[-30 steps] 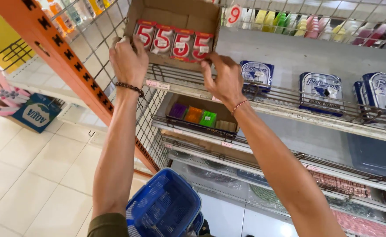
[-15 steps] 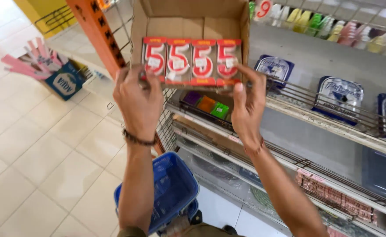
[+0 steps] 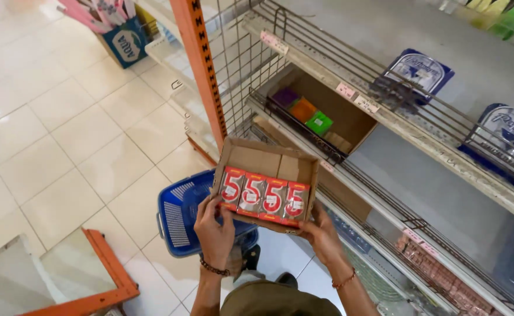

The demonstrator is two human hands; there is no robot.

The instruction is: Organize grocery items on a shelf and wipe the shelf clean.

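I see the cardboard box [image 3: 267, 182] held low in front of my body, just above the blue basket [image 3: 182, 217] on the floor. 4 red packets [image 3: 264, 202] stand in a row along its near wall; the rear half of the box shows bare cardboard.

Hidden or unclear:
- The left hand [image 3: 214, 228] grips the left front corner. Its fingers [image 3: 201, 206] curl over the rim; the palm side is out of sight.
- The right hand [image 3: 321, 234] supports the right front corner from below. Most of its fingers are hidden beneath the box, so I cannot tell exactly how tightly they are curled, but the hand is closed on the box.
- The basket is partly covered by the box and the left hand; its contents cannot be made out.
- The brown tray [image 3: 321, 114] on the wire shelf [image 3: 385, 123] holds small purple, orange and green items, too small to identify.
- The blue-and-white packs [image 3: 418, 73] are cut off at the right edge.

Change from 0.5 s ago: the box was raised at shelf height; it is now lowered near waist level, away from the shelf. Both hands keep the same corners.
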